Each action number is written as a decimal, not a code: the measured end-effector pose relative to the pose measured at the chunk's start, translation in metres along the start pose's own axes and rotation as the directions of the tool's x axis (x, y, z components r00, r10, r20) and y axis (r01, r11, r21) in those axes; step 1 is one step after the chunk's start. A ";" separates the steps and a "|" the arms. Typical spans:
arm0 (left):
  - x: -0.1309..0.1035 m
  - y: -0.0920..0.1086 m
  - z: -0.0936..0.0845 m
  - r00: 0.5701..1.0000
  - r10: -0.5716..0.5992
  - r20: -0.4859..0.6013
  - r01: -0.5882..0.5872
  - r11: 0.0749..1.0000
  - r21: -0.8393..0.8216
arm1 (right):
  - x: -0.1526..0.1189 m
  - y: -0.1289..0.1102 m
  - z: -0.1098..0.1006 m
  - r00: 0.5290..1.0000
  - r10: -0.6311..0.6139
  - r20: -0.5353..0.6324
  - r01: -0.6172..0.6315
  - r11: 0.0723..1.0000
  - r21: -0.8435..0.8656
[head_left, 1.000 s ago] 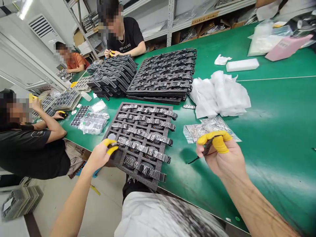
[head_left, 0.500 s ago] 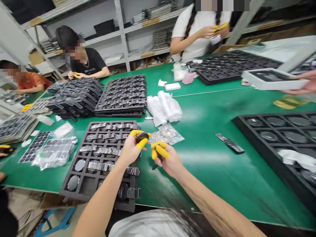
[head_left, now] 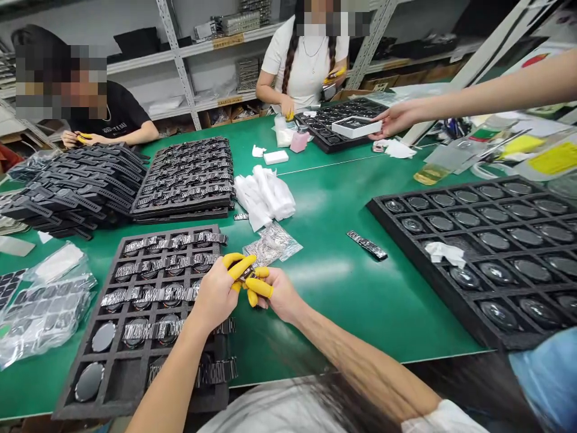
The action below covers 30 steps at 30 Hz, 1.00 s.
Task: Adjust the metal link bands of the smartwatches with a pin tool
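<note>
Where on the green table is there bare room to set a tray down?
Bare green table lies between the near foam tray, the loose strap and the right-hand tray; a smaller patch sits behind the strap. Left of the near tray it is crowded with bags.

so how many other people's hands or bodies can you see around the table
3: one in a black shirt at far left, one in a white shirt at the far side, one bare arm reaching in from the right. Others may be out of frame.
</note>
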<state>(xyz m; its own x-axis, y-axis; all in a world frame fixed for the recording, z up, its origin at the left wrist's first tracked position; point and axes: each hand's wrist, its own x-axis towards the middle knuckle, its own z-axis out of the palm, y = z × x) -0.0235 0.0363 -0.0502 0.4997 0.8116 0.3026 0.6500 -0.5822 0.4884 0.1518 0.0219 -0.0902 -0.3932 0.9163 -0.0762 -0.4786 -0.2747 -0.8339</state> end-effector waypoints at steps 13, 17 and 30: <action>-0.006 -0.018 0.010 0.989 0.043 -0.142 -0.045 0.999 -0.009 | 0.009 -0.007 -0.002 0.998 0.009 -0.064 0.004 0.978 0.209; -0.006 -0.014 0.011 0.991 0.031 -0.133 -0.036 0.999 -0.037 | 0.007 -0.005 -0.002 0.999 0.026 0.047 -0.031 0.994 0.102; -0.004 -0.004 0.006 0.999 0.002 -0.044 -0.006 0.996 -0.090 | 0.002 -0.001 -0.003 0.997 0.048 0.053 -0.048 0.999 0.003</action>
<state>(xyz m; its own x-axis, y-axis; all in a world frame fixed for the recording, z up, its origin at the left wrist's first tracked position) -0.0245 0.0348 -0.0582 0.4752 0.8117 0.3398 0.5930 -0.5807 0.5579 0.1539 0.0246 -0.0907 -0.4571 0.8852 -0.0869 -0.4617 -0.3196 -0.8274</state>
